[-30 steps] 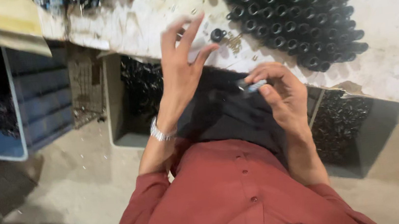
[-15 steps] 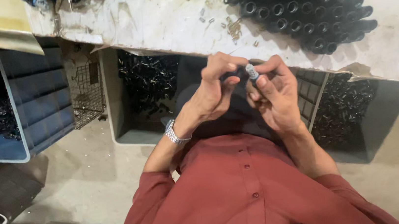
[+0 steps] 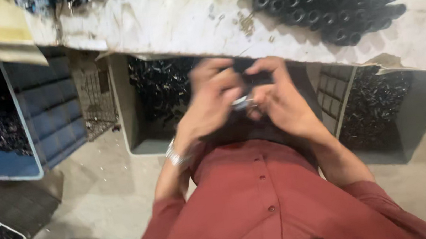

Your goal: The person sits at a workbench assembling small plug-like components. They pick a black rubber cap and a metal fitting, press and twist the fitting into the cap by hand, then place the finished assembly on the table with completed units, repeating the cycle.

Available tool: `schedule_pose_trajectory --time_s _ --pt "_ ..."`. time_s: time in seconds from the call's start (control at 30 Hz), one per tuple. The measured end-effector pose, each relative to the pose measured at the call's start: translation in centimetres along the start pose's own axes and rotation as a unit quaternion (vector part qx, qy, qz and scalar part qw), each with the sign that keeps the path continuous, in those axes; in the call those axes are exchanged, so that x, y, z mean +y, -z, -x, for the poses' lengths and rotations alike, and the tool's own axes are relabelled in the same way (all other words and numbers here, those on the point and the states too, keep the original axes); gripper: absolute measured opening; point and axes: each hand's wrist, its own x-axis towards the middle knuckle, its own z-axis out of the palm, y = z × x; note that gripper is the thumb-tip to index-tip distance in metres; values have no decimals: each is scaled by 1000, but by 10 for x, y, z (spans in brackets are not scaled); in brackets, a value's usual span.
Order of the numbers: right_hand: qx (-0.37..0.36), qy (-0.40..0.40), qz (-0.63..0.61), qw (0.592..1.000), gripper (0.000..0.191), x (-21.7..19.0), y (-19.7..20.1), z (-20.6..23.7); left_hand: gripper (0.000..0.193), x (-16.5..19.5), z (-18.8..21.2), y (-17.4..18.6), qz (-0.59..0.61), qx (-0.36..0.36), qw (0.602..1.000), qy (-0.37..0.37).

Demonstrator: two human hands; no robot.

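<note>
My left hand (image 3: 210, 100), with a metal wristwatch (image 3: 175, 155), and my right hand (image 3: 281, 103) meet in front of my chest, just below the table edge. Both close their fingers around a small dark part with a shiny metal piece (image 3: 245, 100) held between them. Motion blur hides the part's exact shape. A large pile of short black tubes (image 3: 327, 2) lies on the white worn table (image 3: 160, 19) beyond my hands, up and to the right. My red shirt fills the bottom of the view.
Under the table stand a grey crate (image 3: 132, 144) of small black parts, a wire basket (image 3: 95, 103), a blue crate (image 3: 12, 167) at the left and another bin of black parts (image 3: 375, 107) at the right. Small loose metal bits (image 3: 245, 22) lie on the tabletop.
My left hand, earlier spread out over the table edge, has drawn back and joined my right hand on the small part. Both hands have dropped slightly toward my chest.
</note>
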Motion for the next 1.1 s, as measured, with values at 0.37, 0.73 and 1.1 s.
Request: schedule_pose_trajectory --time_s 0.37,0.73,1.1 --pt "223 430 620 617 34 -12 20 -7 26 -75 -83 46 -313 293 902 -45" --pt "243 363 300 848 19 -1 11 8 38 -54 -53 52 -271 177 945 40" --pt "173 382 222 880 12 -27 -4 3 25 -25 -35 24 -85 252 963 -36"
